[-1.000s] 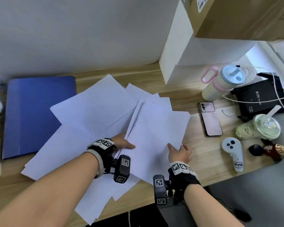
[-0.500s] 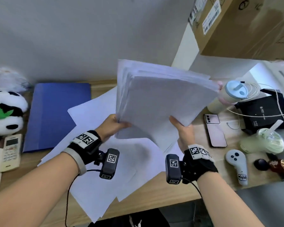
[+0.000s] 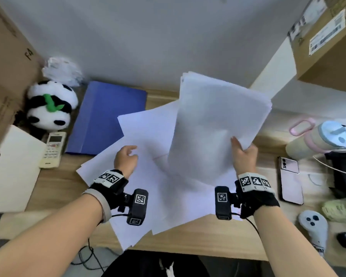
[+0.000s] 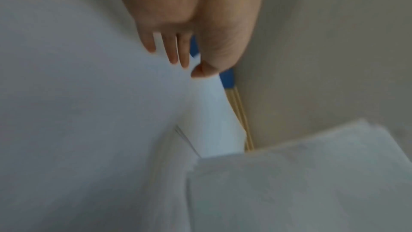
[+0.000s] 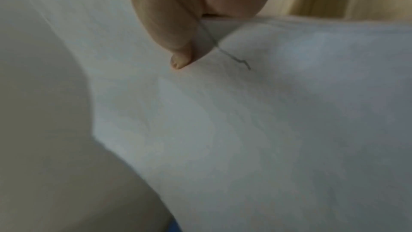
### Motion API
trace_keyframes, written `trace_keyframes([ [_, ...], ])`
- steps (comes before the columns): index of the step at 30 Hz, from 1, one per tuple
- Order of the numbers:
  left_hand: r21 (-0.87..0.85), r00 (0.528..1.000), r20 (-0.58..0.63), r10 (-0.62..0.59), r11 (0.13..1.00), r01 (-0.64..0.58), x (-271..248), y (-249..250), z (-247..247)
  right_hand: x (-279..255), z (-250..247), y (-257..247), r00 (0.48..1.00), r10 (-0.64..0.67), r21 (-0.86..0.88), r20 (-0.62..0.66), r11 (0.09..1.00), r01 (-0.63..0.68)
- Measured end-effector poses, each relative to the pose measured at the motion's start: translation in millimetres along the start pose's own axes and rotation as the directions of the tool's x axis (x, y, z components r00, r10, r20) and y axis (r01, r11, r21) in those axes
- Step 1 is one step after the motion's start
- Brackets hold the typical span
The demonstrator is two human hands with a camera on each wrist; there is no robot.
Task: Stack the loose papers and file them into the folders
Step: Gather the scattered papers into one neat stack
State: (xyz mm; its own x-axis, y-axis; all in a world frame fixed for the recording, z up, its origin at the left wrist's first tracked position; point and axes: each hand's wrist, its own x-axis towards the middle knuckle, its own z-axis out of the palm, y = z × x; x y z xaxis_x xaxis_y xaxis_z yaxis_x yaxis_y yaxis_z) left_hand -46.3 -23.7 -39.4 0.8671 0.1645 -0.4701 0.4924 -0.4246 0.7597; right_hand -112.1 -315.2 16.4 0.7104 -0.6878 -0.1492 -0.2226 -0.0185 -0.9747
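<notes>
Loose papers [image 3: 148, 136], flat white sheets, are lying fanned across the wood-grain bench [image 3: 198, 240] beside a smooth blue folder [image 3: 106, 116]; a thinner stack [image 3: 218, 124] is bowing above them, pinched by the right hand [image 3: 245, 156], while the left hand [image 3: 126, 158] is hovering with relaxed, empty fingers
</notes>
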Motion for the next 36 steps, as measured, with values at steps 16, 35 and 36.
trace_keyframes([
  [16,-0.445,0.774,0.117,-0.622,0.664,0.601,-3,-91,-65,-47,124,28,0.744,0.402,-0.612,0.533,0.79,0.012],
  [35,-0.142,0.902,0.139,-0.409,0.893,0.427,-2,-105,-50,-66,129,63,0.653,0.569,-0.581,0.5,0.78,-0.233],
  [36,-0.119,0.913,0.105,-0.394,0.907,0.404,5,-105,-53,-59,127,64,0.67,0.585,-0.517,0.458,0.788,-0.334],
])
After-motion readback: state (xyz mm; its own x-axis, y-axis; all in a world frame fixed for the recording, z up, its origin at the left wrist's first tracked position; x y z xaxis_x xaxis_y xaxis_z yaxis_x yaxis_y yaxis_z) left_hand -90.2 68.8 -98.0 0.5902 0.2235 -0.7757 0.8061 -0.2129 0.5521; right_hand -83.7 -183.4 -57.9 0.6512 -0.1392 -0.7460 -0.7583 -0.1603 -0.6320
